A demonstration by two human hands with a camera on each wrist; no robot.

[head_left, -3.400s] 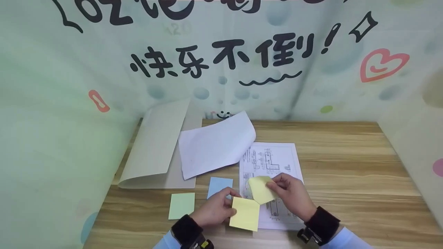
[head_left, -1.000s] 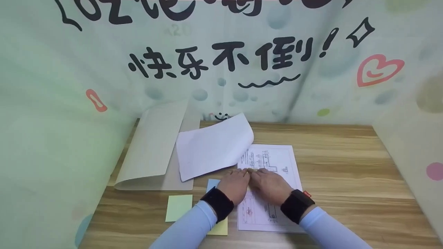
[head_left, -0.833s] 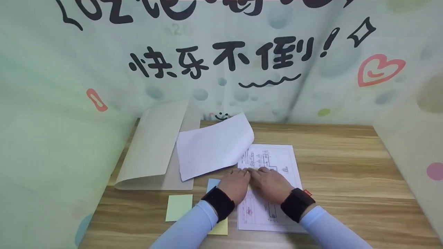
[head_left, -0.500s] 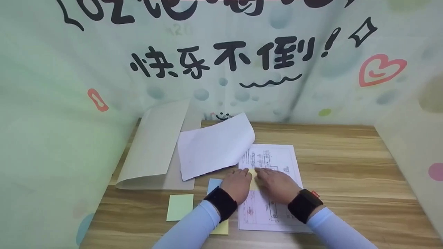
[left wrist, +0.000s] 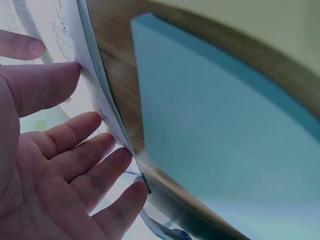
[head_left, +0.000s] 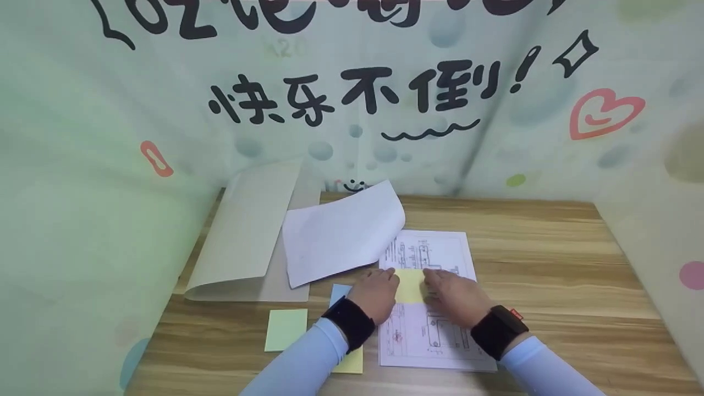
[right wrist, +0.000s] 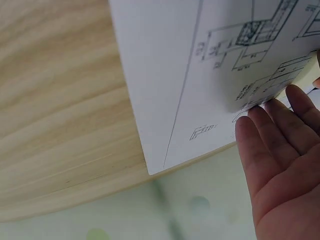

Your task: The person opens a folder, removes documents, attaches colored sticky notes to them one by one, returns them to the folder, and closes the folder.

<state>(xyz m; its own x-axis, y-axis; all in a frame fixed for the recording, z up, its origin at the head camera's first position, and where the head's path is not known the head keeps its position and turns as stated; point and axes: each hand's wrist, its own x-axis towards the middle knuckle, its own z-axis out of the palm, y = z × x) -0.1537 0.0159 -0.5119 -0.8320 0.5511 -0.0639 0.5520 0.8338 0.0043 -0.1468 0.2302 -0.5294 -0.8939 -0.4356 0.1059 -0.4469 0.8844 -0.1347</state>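
Observation:
A yellow sticky note [head_left: 410,286] lies flat across the left half of a printed technical drawing [head_left: 407,352]. My left hand [head_left: 375,294] rests at the note's left end, by the sheet's left edge. On the note's right end, my right hand [head_left: 457,298] presses with extended fingers. In the left wrist view, the left hand [left wrist: 65,165] has its fingers spread at the paper's edge, beside a thick blue sticky pad [left wrist: 225,130]. The right wrist view has the right hand [right wrist: 287,155] with fingertips against the drawing [right wrist: 155,85]; only a sliver of the note shows there.
A green sticky pad [head_left: 286,330] lies left of my left forearm. That arm partly covers a yellow pad [head_left: 352,362] and the blue pad. Behind are a half-open cream folder [head_left: 242,231] and a curled white sheet [head_left: 344,234] overlapping the drawing's corner. A printed curtain encloses the table.
Earlier, my right hand held a yellow note beside the pad in my left. The pad now lies on the table and the note on the drawing. My right hand has slid rightward along the note.

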